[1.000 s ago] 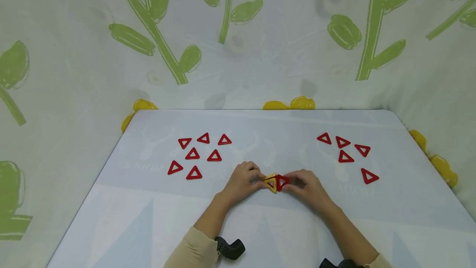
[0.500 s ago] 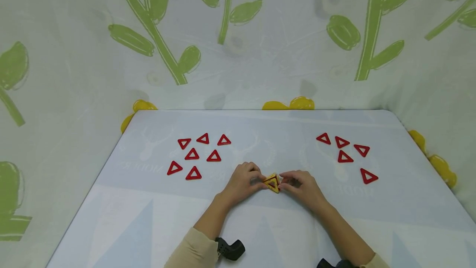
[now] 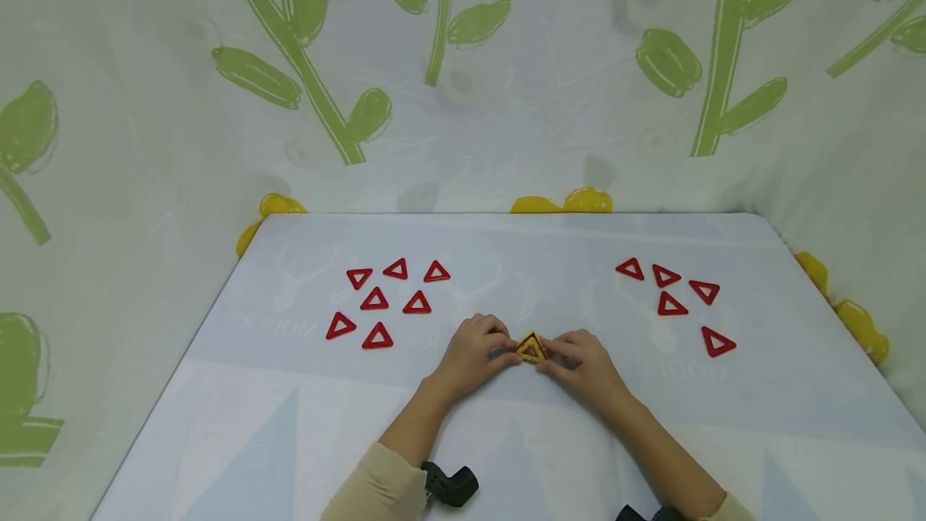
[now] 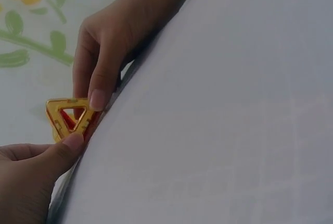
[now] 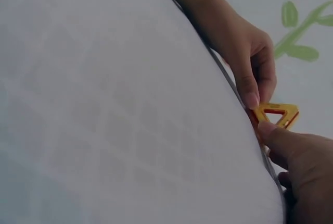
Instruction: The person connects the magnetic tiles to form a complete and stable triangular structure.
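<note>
Between my two hands, at the middle of the table, is a small pyramid of triangular magnetic tiles. A yellow tile frame faces outward in the left wrist view, with red showing behind and beside it. My left hand pinches the pyramid's left side between thumb and fingers. From the other side, my right hand pinches it too, the thumb on its near side. The fingertips cover part of the tiles, so not every face shows.
Several loose red triangular tiles lie flat at the back left of the table. Another several red triangular tiles lie at the back right. A flower-patterned cloth stands behind the table's far edge.
My right hand has brought its red triangular tile inward against the yellow one. The flat pair is now a closed-up pyramid, turned slightly. My left hand has hardly moved.
</note>
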{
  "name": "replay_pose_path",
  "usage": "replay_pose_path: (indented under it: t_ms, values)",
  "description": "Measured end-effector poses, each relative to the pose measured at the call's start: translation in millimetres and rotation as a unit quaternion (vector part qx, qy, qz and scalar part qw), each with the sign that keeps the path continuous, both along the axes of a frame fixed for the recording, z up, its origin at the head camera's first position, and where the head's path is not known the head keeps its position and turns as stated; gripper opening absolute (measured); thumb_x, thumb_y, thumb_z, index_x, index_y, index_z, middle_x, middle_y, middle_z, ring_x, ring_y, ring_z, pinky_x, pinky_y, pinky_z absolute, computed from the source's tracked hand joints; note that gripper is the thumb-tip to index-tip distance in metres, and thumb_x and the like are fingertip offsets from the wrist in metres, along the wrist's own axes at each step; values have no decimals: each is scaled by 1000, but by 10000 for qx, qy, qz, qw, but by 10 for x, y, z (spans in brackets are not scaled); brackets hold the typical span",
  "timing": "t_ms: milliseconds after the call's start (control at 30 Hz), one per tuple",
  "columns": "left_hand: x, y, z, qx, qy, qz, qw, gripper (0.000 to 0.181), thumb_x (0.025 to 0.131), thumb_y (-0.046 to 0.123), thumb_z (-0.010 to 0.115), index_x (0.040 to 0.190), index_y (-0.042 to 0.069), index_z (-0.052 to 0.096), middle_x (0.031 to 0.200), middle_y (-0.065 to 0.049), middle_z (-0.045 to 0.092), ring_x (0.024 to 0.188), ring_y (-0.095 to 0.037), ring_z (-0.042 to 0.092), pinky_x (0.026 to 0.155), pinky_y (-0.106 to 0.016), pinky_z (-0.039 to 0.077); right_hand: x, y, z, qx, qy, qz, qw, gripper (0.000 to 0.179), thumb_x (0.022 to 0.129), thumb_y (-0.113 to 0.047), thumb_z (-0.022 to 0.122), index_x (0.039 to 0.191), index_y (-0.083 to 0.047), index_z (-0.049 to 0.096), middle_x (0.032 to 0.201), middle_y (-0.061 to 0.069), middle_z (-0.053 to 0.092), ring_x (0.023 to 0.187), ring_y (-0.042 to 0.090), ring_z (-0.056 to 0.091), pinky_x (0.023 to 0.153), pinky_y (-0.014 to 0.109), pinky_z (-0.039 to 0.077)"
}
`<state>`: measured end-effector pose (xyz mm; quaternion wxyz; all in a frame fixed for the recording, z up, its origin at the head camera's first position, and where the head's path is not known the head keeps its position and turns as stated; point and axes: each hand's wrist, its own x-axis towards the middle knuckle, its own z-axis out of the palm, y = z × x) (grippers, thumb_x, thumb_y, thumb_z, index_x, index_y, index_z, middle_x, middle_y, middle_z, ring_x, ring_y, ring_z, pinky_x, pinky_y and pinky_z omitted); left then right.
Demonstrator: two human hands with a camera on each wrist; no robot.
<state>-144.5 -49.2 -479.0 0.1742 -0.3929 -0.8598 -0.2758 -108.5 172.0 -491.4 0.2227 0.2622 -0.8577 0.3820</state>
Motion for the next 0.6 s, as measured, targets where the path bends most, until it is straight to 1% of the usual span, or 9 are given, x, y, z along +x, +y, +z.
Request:
replay_pose_path:
  t_ms: [100,200,300,367,433,533,600]
  values:
    - [-3,7,-12,70,43,23,10000,21,74,31,79,85,14,73,91,2,60,85,-14,55,76,-29,44,7,-12,2,77,126,-181,9997,38,59,-6,86,95,1,74,79,0,63,73,10,47,62,18,39]
    - [-10,5,-18,120,67,92,9999,20,73,31,79,84,15,73,89,3,60,83,-14,55,75,-29,44,-3,-35,10,154,228,-359,9990,37,60,-6,85,94,1,75,79,0,62,73,11,48,62,19,40]
    - [-8,9,-13,112,38,239,9996,20,73,32,79,84,16,73,88,4,61,83,-14,56,74,-29,43,-10,-59,18,203,202,-512,9983,36,61,-6,85,95,1,75,77,0,62,72,11,48,61,22,41]
    - [-7,14,-6,92,-44,345,9994,20,73,33,78,83,16,72,89,4,62,83,-14,57,74,-29,43,-12,-79,32,182,7,-607,9980,35,63,-8,84,96,0,74,77,0,62,71,10,47,60,22,40]
    - [-12,19,1,56,-163,403,9990,20,74,32,78,84,16,71,90,3,62,84,-14,57,74,-29,44,-11,-97,57,115,-328,-692,9970,34,66,-9,83,97,-1,74,77,-1,63,70,8,46,59,22,40]
    - [-33,23,0,-38,-349,387,9986,20,76,32,77,85,15,71,91,3,63,85,-15,58,75,-29,45,-13,-117,101,-3,-864,-809,9930,31,69,-10,82,99,-3,74,77,-3,64,69,7,46,59,22,40]
    - [-55,25,-4,-94,-451,374,9982,19,78,30,76,86,14,71,91,3,63,86,-15,58,76,-29,46,-24,-126,128,-40,-1148,-852,9897,31,70,-11,81,99,-3,74,78,-3,65,70,7,48,60,23,41]
